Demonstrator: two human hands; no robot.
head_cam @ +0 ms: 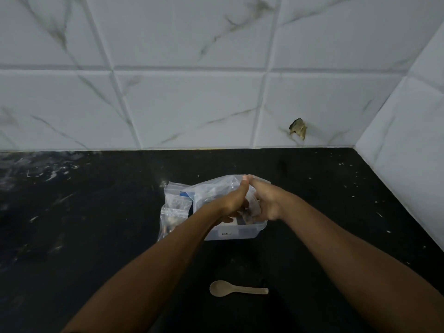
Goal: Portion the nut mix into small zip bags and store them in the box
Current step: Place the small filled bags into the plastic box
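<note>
A clear plastic box (230, 233) stands on the black counter in the middle of the view. Above it I hold a clear zip bag (216, 188) with both hands. My left hand (234, 200) and my right hand (266, 203) pinch the bag's top edge, thumbs meeting at its upper rim. Nut mix shows dimly through the plastic between my hands. Small zip bags (176, 205) with nuts inside lie stacked against the box's left side.
A pale wooden spoon (237, 288) lies on the counter (96, 224) in front of the box. White marbled tiles form the back wall and a right-hand wall; a chipped hole (298, 129) marks the back tile.
</note>
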